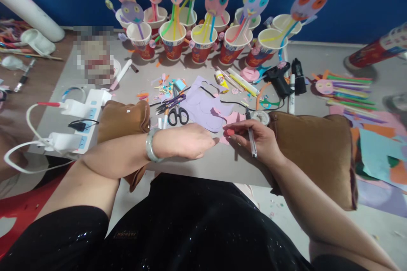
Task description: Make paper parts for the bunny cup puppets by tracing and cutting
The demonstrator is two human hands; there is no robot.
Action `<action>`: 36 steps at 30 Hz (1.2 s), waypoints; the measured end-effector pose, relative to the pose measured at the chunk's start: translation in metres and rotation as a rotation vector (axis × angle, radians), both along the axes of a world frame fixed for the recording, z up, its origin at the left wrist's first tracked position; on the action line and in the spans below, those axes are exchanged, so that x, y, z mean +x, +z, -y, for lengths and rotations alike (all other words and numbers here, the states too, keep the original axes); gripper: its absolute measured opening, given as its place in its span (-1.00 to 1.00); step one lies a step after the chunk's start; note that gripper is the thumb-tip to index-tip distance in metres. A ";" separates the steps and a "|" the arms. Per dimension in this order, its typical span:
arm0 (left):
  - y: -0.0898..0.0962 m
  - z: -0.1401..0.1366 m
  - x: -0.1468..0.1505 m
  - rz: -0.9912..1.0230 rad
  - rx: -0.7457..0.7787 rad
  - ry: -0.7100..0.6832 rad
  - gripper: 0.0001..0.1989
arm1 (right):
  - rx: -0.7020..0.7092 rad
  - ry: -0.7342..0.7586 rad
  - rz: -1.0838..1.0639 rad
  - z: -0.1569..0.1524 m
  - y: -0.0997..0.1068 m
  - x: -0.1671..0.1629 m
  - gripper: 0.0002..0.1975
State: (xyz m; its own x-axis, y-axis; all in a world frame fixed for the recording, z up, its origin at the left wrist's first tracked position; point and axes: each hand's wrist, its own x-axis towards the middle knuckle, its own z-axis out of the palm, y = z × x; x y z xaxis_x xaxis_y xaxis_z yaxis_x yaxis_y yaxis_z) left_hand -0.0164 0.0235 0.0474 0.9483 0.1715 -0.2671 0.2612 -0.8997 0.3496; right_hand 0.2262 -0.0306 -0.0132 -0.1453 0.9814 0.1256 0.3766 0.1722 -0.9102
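Note:
My right hand [262, 139] is closed around a clear-barrelled pen [252, 142] that slants down across the fingers. A small red piece [229, 132] shows at that hand's fingertips; I cannot tell what it is. My left hand [184, 140], with a bracelet on the wrist, is closed with its fingers curled, its tip close to a small pink paper piece [223, 140]. What it holds, if anything, is hidden. Just beyond the hands lie cut purple paper [200, 103], pink paper [233, 116], black-handled scissors [178, 116] and a roll of tape [260, 117].
Several paper cups [203, 44] with paper bunny heads line the back. A glue gun [280, 79], a yellow glue stick [221, 81] and markers lie before them. Brown cushions [313, 152] flank my arms. A power strip [90, 125] with cables stands left; coloured paper [377, 156] lies right.

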 end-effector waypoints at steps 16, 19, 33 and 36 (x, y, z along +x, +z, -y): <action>-0.003 -0.001 -0.001 0.020 0.019 -0.013 -0.87 | 0.023 0.005 0.013 -0.002 0.000 -0.001 -0.78; -0.002 0.000 -0.001 0.001 0.029 -0.017 -0.87 | 0.027 0.009 0.011 -0.002 -0.001 0.000 -0.79; 0.001 -0.001 0.000 -0.016 0.026 -0.016 -0.84 | -0.065 -0.026 -0.008 0.000 -0.003 0.000 -0.76; 0.000 -0.002 0.001 -0.003 0.044 -0.006 -0.87 | -0.085 -0.032 -0.012 0.000 -0.002 -0.001 -0.75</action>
State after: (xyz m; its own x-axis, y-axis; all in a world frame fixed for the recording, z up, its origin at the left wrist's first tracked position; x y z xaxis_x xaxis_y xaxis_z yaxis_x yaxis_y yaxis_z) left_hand -0.0152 0.0260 0.0477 0.9486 0.1772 -0.2622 0.2564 -0.9160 0.3084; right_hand 0.2255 -0.0308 -0.0151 -0.1130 0.9926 0.0434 0.3698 0.0825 -0.9254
